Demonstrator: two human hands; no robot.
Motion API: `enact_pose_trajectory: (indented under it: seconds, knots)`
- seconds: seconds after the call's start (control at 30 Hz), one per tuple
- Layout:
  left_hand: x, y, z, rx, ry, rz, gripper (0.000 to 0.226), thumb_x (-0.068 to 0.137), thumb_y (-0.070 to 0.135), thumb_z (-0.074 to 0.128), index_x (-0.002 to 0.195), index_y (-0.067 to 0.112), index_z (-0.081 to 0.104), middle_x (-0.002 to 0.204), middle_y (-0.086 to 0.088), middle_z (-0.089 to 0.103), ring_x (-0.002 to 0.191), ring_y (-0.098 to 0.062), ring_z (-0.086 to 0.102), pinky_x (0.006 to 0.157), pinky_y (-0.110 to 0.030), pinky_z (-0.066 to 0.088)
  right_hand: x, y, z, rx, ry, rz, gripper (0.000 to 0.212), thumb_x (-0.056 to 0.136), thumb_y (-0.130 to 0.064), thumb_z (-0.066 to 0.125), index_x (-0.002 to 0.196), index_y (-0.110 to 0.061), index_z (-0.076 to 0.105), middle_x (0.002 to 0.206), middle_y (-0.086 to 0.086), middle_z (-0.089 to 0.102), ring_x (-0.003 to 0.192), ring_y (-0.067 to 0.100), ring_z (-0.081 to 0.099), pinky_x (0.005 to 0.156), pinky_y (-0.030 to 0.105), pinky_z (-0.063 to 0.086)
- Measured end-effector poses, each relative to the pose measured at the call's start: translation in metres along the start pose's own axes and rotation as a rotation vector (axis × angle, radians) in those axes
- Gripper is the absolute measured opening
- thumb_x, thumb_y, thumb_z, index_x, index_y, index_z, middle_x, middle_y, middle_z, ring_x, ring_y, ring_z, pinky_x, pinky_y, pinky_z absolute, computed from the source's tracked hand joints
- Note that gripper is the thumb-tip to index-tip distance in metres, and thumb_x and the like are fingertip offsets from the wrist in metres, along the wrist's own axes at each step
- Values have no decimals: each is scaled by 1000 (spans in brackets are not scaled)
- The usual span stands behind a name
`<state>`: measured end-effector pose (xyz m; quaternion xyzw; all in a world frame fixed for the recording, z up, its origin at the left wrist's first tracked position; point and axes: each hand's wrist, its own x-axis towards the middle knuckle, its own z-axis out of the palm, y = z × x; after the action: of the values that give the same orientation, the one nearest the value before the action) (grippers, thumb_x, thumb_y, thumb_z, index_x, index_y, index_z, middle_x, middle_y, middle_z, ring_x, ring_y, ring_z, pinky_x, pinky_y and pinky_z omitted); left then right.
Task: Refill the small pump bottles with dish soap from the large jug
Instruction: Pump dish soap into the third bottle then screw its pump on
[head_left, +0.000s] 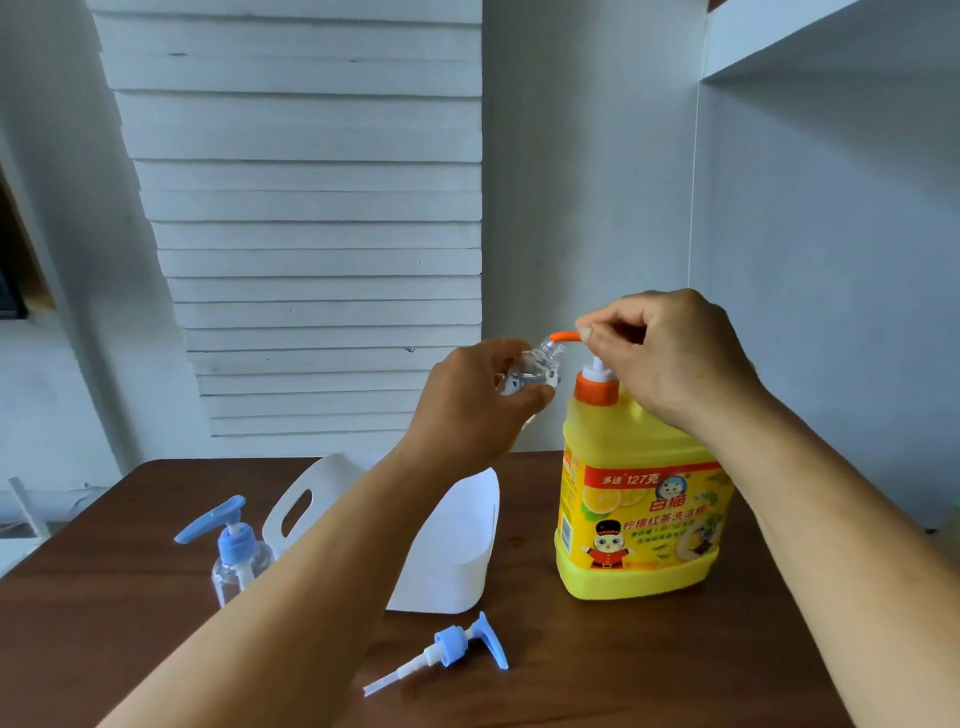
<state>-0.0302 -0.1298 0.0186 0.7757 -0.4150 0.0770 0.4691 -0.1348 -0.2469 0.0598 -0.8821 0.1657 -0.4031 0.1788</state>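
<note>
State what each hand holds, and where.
Left hand grips the small clear bottle round its body; right hand fingers curl over the jug's orange pump head.

— Left hand (470, 402)?
— Raised off the table, forearm reaching up from lower left, fingers curled round something small, thumb across the front.
— Right hand (670, 358)?
— Higher, just beside the left, back turned to the camera, wrist bent down, fingers folded, fingertips (589, 332) pressing downward.
</note>
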Motion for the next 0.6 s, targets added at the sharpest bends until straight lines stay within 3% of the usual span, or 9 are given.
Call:
enact_pose_trajectory:
  seconds: [0.07,0.23,0.33,0.47,0.6]
  knots:
    - [0,-2,0,-12,8,-3,26,83,30,66,108,24,66,99,3,71,87,-12,65,76,-29,52,1,2,1,-1,1,-4,20,90,-26,59,96,-17,75,91,1,73,77,12,58,58,8,37]
    - [1,2,-1,-32,8,12,26,83,29,67,108,24,66,100,3,71,88,-12,66,78,-31,53,1,2,3,-10,5,-24,21,91,-26,58,99,-16,74,96,1,73,80,10,58,60,5,35]
    - [1,2,-3,21,-1,25,28,83,30,66,109,23,65,101,2,71,87,-14,65,74,-28,52,0,2,5,-23,13,-21,19,90,-25,59,96,-16,75,97,1,73,81,11,58,61,13,39]
    - [-2,3,-6,68,-17,28,28,83,30,66,110,23,65,100,2,71,84,-14,64,70,-26,50,-3,-1,5,-37,-11,-15,18,89,-23,60,91,-14,75,98,1,74,90,17,64,74,21,44]
    - [-3,5,-6,58,-16,13,26,83,30,66,108,23,65,101,2,71,84,-14,65,72,-29,53,1,-6,-4,-62,-49,-5,19,90,-24,58,92,-15,75,96,2,73,88,18,64,72,22,44]
